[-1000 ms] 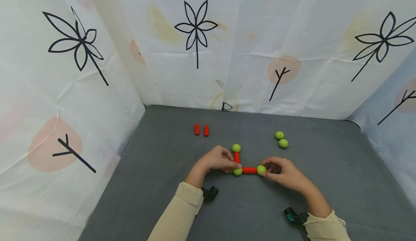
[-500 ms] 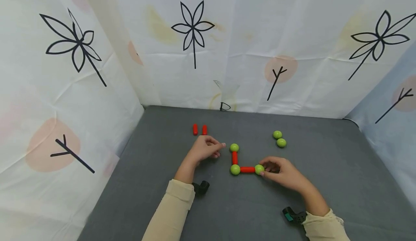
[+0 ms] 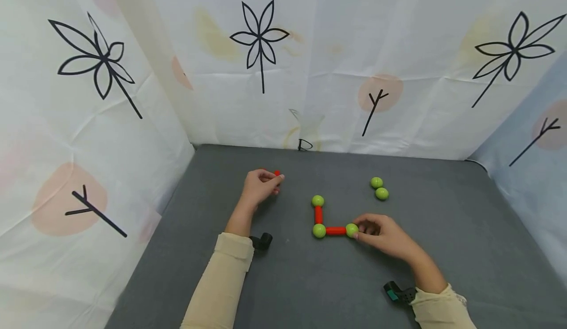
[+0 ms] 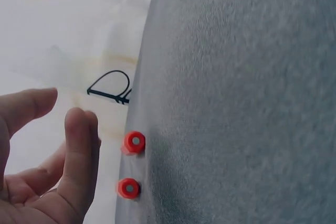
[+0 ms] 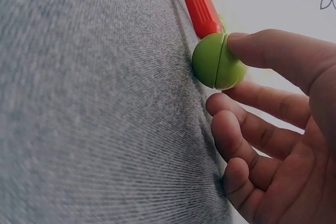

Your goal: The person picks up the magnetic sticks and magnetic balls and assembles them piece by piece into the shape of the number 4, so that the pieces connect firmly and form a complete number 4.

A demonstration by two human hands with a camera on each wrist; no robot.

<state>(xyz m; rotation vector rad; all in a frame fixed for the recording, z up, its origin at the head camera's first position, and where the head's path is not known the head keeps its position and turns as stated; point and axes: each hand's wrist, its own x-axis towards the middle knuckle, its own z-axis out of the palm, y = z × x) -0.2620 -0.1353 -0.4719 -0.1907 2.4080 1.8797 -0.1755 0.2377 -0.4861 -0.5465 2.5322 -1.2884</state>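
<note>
Showing both hands of a person over a grey worktop point(image 3: 465, 211). Grasping, between thumb and forefinger of the right hand point(image 3: 385, 236), the green end ball point(image 3: 352, 230) of an L-shaped assembly. Lying about midway between the left and right edges, with one leg directed towards the far edge and the other towards the right edge. Turning at a corner ball point(image 3: 319, 231); running from there along a red rod point(image 3: 335, 231) to the grasped ball, and along a second rod point(image 3: 318, 214) to a far ball point(image 3: 317, 201). Note the left hand point(image 3: 259, 187), nearer the far edge and left of the assembly, just beside two loose rods point(image 4: 133, 143): released, with thumb and bent fingers apart. Compare the head view, with one loose rod partly visible past the fingertips. Note also two loose balls point(image 3: 382, 194), side by side between the assembly and the far right corner. Bounded along the far edge by a pale cloth point(image 3: 336, 14) printed with flowers and twigs.
</note>
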